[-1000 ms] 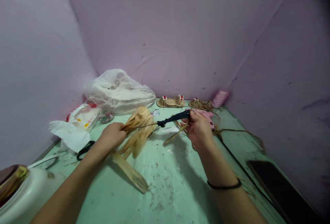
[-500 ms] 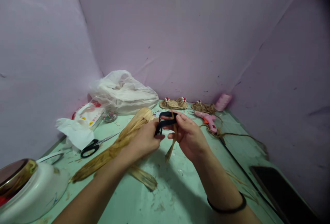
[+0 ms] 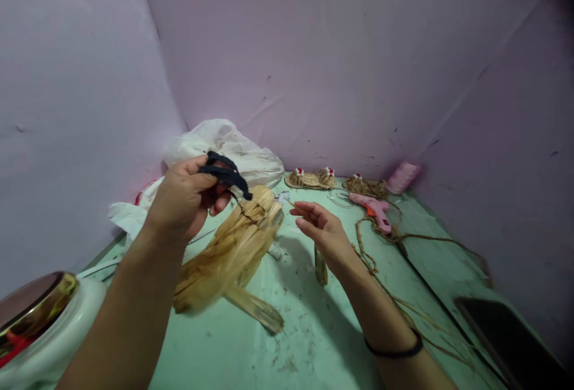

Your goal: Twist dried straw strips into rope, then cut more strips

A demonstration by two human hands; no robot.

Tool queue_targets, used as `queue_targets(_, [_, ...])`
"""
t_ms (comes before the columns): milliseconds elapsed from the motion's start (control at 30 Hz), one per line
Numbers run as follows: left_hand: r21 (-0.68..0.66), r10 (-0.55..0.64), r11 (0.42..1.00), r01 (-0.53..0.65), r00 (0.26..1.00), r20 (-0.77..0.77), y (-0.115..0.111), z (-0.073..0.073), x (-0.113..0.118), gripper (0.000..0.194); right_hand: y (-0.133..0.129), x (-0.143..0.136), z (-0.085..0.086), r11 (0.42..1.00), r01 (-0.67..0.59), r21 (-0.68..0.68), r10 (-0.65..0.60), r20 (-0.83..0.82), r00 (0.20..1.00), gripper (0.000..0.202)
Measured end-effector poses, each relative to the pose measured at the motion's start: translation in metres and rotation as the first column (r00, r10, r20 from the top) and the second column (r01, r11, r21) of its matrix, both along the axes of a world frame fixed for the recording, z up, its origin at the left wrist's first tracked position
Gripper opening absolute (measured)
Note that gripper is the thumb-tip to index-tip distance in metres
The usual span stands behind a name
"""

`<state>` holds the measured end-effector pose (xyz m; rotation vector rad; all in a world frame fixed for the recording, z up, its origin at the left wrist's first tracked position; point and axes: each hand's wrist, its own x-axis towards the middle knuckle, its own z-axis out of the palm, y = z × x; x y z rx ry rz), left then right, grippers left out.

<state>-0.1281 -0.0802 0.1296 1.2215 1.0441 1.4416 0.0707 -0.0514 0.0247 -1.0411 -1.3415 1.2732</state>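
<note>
My left hand (image 3: 177,198) is raised at the left, closed on a dark navy cloth band (image 3: 228,177) that curves out past the fingers. A dark thread-like strand hangs from it. Beneath lies a bundle of dried tan plant leaves (image 3: 224,258), partly blurred, with one flat strip (image 3: 258,312) sticking out at the front. My right hand (image 3: 325,234) is lower and further right, apart from the band. Its fingertips pinch the end of a thin straw-coloured fibre (image 3: 289,202). A short brownish strip (image 3: 320,267) shows below this hand; whether it is held cannot be told.
Two woven pieces with red and white beads (image 3: 310,179) stand by the back wall. To the right are a pink glue gun (image 3: 376,210), a pink thread spool (image 3: 403,176), braided cord (image 3: 365,246) and a dark phone-like slab (image 3: 502,342). A white plastic bag (image 3: 242,151) lies behind.
My left hand has moved left and up with the navy band, away from my right hand. My right hand has let go of the band. The leaf bundle has shifted right.
</note>
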Motion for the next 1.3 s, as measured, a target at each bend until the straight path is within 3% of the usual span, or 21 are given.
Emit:
queue_targets(133, [-0.032, -0.066, 0.997, 0.068, 0.997, 0.049, 0.002, -0.004, -0.001, 0.007, -0.004, -0.010, 0.003, 0.987, -0.076, 0.141, 0.043, 0.225, 0.973, 0.044])
queue_targets(367, [0.096, 0.056, 0.993, -0.071, 0.988, 0.146, -0.017, 0.011, -0.005, 0.013, -0.009, -0.031, 0.005, 0.898, -0.225, 0.377, 0.044, 0.433, 0.900, 0.053])
queue_targets(467, [0.093, 0.041, 0.994, -0.057, 0.985, 0.166, -0.024, 0.013, -0.002, 0.014, -0.020, -0.045, 0.007, 0.828, -0.367, 0.423, 0.142, 0.475, 0.868, 0.062])
queue_targets(533, [0.084, -0.006, 0.996, -0.009, 0.985, 0.172, -0.024, 0.011, 0.001, 0.012, -0.026, -0.056, 0.007, 0.796, -0.457, 0.398, 0.247, 0.476, 0.844, 0.051])
queue_targets(633, [0.089, -0.026, 0.996, 0.012, 0.986, 0.167, -0.019, 0.006, 0.003, 0.009, -0.023, -0.066, 0.009, 0.841, -0.486, 0.237, 0.373, 0.396, 0.839, 0.017])
queue_targets(733, [0.022, 0.074, 0.997, -0.076, 0.995, 0.073, -0.008, 0.000, 0.000, 0.008, -0.006, -0.062, 0.026, 0.944, -0.310, 0.113, 0.290, 0.166, 0.943, 0.019])
queue_targets(800, [-0.093, 0.094, 0.991, -0.095, 0.995, -0.014, 0.000, -0.005, -0.001, 0.009, 0.004, -0.059, 0.048, 0.967, -0.249, 0.060, 0.251, -0.033, 0.967, 0.018])
queue_targets(867, [-0.228, -0.029, 0.973, 0.026, 1.000, -0.009, 0.008, -0.013, -0.001, 0.009, 0.010, -0.059, 0.071, 0.965, -0.258, 0.047, 0.262, -0.109, 0.959, 0.014])
queue_targets(967, [-0.308, -0.299, 0.886, 0.346, 0.935, 0.191, 0.014, -0.023, 0.002, 0.004, 0.012, -0.065, 0.097, 0.943, -0.307, 0.127, 0.312, -0.019, 0.950, 0.017])
queue_targets(1067, [-0.322, -0.371, 0.807, 0.494, 0.850, 0.374, 0.017, -0.026, -0.002, 0.005, 0.012, -0.062, 0.108, 0.897, -0.380, 0.226, 0.363, 0.114, 0.925, 0.012])
queue_targets(1133, [-0.371, -0.346, 0.767, 0.523, 0.824, 0.448, 0.017, -0.024, -0.009, 0.009, 0.012, -0.051, 0.106, 0.860, -0.438, 0.261, 0.408, 0.164, 0.898, 0.009])
queue_targets(1167, [-0.385, -0.326, 0.759, 0.524, 0.819, 0.472, 0.017, -0.022, -0.013, 0.011, 0.012, -0.043, 0.102, 0.850, -0.452, 0.270, 0.416, 0.182, 0.891, 0.016])
queue_targets(1300, [-0.326, -0.230, 0.843, 0.428, 0.835, 0.500, 0.011, -0.008, -0.025, 0.012, 0.007, -0.018, 0.061, 0.885, -0.417, 0.207, 0.337, 0.332, 0.881, 0.035])
